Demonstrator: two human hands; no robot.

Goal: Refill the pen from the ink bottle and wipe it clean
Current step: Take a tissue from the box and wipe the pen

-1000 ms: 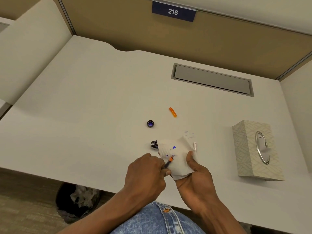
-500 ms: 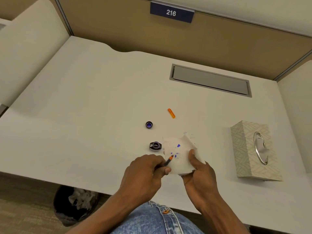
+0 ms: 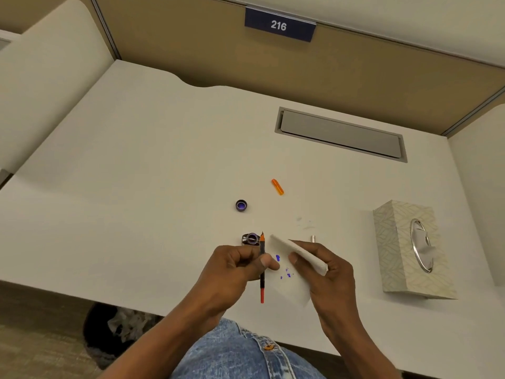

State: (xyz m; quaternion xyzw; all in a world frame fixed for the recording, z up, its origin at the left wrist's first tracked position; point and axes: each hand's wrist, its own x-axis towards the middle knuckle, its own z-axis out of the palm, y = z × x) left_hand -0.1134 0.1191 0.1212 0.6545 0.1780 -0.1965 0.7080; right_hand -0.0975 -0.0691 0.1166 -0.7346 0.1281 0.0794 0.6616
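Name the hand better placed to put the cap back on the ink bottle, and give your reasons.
Neither is free. The right hand looks better placed: it holds only the ink-spotted tissue, easy to drop. The left hand, nearer the bottle cap and ink bottle, has the pen.

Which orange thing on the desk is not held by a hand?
The short translucent orange pen barrel, lying alone beyond the bottle cap; the orange-tipped pen is in the left hand.

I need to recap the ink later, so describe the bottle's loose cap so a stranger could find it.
Start at the grey recessed hatch in the white desk and come toward the person. The small round dark cap lies alone, left of the orange pen piece, beyond the open ink bottle. Its purple inside faces up.
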